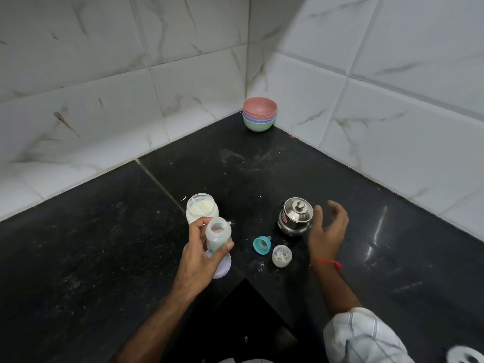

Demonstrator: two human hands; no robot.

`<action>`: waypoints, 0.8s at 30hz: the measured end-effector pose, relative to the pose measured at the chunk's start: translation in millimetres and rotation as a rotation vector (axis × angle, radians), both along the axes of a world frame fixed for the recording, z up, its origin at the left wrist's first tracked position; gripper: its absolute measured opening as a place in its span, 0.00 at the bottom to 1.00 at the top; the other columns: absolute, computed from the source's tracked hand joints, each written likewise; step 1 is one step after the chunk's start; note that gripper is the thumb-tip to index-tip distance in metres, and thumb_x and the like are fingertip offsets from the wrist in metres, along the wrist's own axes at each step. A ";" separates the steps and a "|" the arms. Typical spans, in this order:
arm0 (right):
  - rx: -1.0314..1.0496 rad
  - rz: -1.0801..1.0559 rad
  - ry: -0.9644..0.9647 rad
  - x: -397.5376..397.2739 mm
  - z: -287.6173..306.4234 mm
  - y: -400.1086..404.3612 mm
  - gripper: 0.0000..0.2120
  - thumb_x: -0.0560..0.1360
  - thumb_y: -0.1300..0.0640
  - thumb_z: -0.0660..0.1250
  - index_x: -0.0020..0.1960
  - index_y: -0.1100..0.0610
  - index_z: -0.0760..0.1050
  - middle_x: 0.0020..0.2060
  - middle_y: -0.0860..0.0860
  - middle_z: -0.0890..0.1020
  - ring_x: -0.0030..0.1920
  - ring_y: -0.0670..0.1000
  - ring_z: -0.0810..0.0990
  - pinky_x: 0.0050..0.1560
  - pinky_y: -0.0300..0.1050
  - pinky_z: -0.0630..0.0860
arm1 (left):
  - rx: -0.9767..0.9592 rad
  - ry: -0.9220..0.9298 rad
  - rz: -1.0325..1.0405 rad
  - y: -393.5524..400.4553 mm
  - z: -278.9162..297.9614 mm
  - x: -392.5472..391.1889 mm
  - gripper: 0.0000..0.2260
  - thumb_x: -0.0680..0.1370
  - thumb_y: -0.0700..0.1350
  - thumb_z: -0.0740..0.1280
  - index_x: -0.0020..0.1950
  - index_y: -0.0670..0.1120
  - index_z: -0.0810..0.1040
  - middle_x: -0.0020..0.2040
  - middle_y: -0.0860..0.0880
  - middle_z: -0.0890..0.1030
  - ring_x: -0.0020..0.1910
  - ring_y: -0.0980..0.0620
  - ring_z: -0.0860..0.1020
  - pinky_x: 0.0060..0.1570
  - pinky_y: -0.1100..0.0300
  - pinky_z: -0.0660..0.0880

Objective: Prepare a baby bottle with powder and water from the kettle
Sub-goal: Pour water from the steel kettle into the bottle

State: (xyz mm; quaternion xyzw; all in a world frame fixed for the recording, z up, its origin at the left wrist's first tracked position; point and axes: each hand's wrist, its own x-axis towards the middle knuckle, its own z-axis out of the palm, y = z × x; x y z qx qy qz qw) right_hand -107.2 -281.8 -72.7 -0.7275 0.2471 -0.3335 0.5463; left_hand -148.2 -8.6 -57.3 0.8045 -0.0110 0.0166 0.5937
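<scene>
Bottle (218,235), uncapped, is being gripped by the left hand (201,254) above the surface (104,258), beside the powder jar (202,208). The right hand (327,231), fingers loose, is reaching beside the kettle (296,216); it probably needs a firm handle grip, pouring slowly. Teal collar (262,244) and cap (282,255) are lying close below, risking knocks

free: counter (262,166) middle | blocks: kettle (296,217), powder jar (202,208), corner bowls (259,113)
</scene>
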 end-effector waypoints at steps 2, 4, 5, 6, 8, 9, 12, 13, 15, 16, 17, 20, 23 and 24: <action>-0.206 0.143 -0.162 -12.3 23.0 26.6 0.10 0.81 0.61 0.68 0.62 0.58 0.76 0.58 0.49 0.77 0.57 0.46 0.78 0.58 0.38 0.74 | 0.003 -0.007 0.014 1.7 -0.4 1.2 0.29 0.74 0.48 0.78 0.62 0.69 0.64 0.63 0.59 0.80 0.63 0.56 0.80 0.61 0.56 0.79; -0.322 0.371 -0.228 -20.8 28.2 56.0 0.07 0.80 0.63 0.68 0.57 0.57 0.78 0.52 0.48 0.79 0.52 0.52 0.80 0.54 0.49 0.78 | 0.000 -0.009 0.029 2.1 -0.5 1.2 0.29 0.74 0.47 0.78 0.63 0.68 0.64 0.63 0.59 0.80 0.62 0.55 0.81 0.60 0.54 0.80; -0.387 0.491 -0.211 -23.9 24.9 70.2 0.06 0.80 0.64 0.68 0.55 0.57 0.79 0.50 0.48 0.80 0.50 0.52 0.81 0.52 0.50 0.78 | -0.010 -0.012 0.045 2.6 -0.6 0.8 0.29 0.73 0.47 0.79 0.64 0.67 0.65 0.62 0.57 0.81 0.61 0.55 0.81 0.60 0.53 0.80; -0.459 0.601 -0.167 -25.7 17.1 82.4 0.05 0.80 0.64 0.68 0.54 0.57 0.79 0.48 0.49 0.80 0.48 0.51 0.81 0.51 0.51 0.79 | -0.023 -0.015 0.066 3.4 -0.7 0.1 0.29 0.73 0.47 0.79 0.65 0.65 0.66 0.61 0.56 0.82 0.60 0.55 0.82 0.60 0.52 0.80; -0.571 0.816 0.037 -28.4 -1.1 103.1 0.07 0.80 0.58 0.67 0.57 0.57 0.80 0.52 0.51 0.79 0.51 0.50 0.80 0.55 0.51 0.78 | -0.036 -0.027 0.108 5.6 -0.2 -1.6 0.29 0.73 0.46 0.79 0.65 0.62 0.67 0.60 0.56 0.83 0.58 0.57 0.83 0.58 0.53 0.80; -0.612 0.911 0.179 -29.9 -9.8 111.5 0.12 0.80 0.53 0.67 0.61 0.57 0.78 0.57 0.52 0.77 0.56 0.51 0.78 0.60 0.52 0.77 | -0.037 -0.037 0.125 7.2 0.4 -2.7 0.28 0.73 0.46 0.79 0.65 0.61 0.68 0.60 0.57 0.83 0.58 0.58 0.83 0.57 0.54 0.80; -0.759 1.090 0.539 -33.9 -33.6 128.9 0.32 0.78 0.44 0.67 0.78 0.54 0.63 0.74 0.54 0.66 0.70 0.57 0.68 0.70 0.56 0.71 | -0.028 -0.058 0.163 13.5 3.1 -5.2 0.29 0.73 0.46 0.79 0.66 0.62 0.67 0.62 0.55 0.82 0.59 0.59 0.82 0.53 0.62 0.80; -0.820 1.110 0.599 -35.1 -38.2 133.3 0.36 0.77 0.42 0.67 0.80 0.52 0.59 0.77 0.54 0.62 0.72 0.58 0.65 0.71 0.58 0.69 | -0.024 -0.059 0.169 15.8 3.2 -6.0 0.29 0.73 0.46 0.79 0.65 0.63 0.67 0.62 0.55 0.81 0.60 0.58 0.82 0.52 0.64 0.79; -0.922 1.120 0.646 -36.9 -45.7 139.4 0.36 0.78 0.41 0.67 0.81 0.48 0.55 0.79 0.54 0.59 0.73 0.60 0.62 0.72 0.59 0.66 | -0.027 -0.052 0.171 19.8 3.0 -8.6 0.29 0.72 0.46 0.79 0.65 0.63 0.67 0.62 0.55 0.82 0.59 0.58 0.82 0.51 0.65 0.79; -0.950 1.114 0.642 -36.9 -48.4 140.8 0.35 0.79 0.42 0.66 0.81 0.47 0.55 0.79 0.54 0.59 0.73 0.60 0.63 0.71 0.59 0.65 | -0.030 -0.047 0.169 21.4 2.7 -10.1 0.29 0.72 0.46 0.79 0.65 0.62 0.68 0.62 0.56 0.82 0.59 0.57 0.82 0.51 0.65 0.79; -0.948 1.108 0.636 -36.0 -50.0 140.8 0.34 0.79 0.44 0.66 0.80 0.46 0.56 0.78 0.54 0.60 0.73 0.60 0.63 0.71 0.59 0.65 | -0.029 -0.043 0.166 22.2 2.3 -11.2 0.29 0.72 0.46 0.79 0.66 0.60 0.68 0.61 0.56 0.82 0.59 0.57 0.82 0.52 0.65 0.79; -0.763 1.084 0.541 -35.2 -52.3 135.0 0.35 0.77 0.49 0.68 0.80 0.42 0.57 0.74 0.54 0.63 0.71 0.59 0.66 0.71 0.54 0.67 | -0.021 -0.035 0.156 24.2 0.7 -14.7 0.30 0.72 0.46 0.80 0.67 0.57 0.68 0.61 0.57 0.82 0.60 0.60 0.81 0.54 0.65 0.79; -0.304 0.942 0.428 -33.7 -36.5 121.9 0.40 0.73 0.54 0.71 0.79 0.36 0.58 0.67 0.52 0.67 0.67 0.52 0.70 0.68 0.47 0.69 | -0.018 -0.024 0.152 23.5 -1.2 -17.4 0.30 0.71 0.46 0.80 0.66 0.58 0.69 0.60 0.60 0.83 0.60 0.61 0.81 0.55 0.66 0.78; -0.154 0.876 0.375 -32.6 -26.0 117.8 0.38 0.72 0.55 0.71 0.77 0.35 0.61 0.65 0.52 0.70 0.65 0.50 0.72 0.67 0.47 0.72 | -0.018 -0.018 0.145 22.7 -1.4 -18.1 0.29 0.71 0.46 0.81 0.66 0.58 0.69 0.59 0.62 0.83 0.60 0.62 0.81 0.55 0.66 0.78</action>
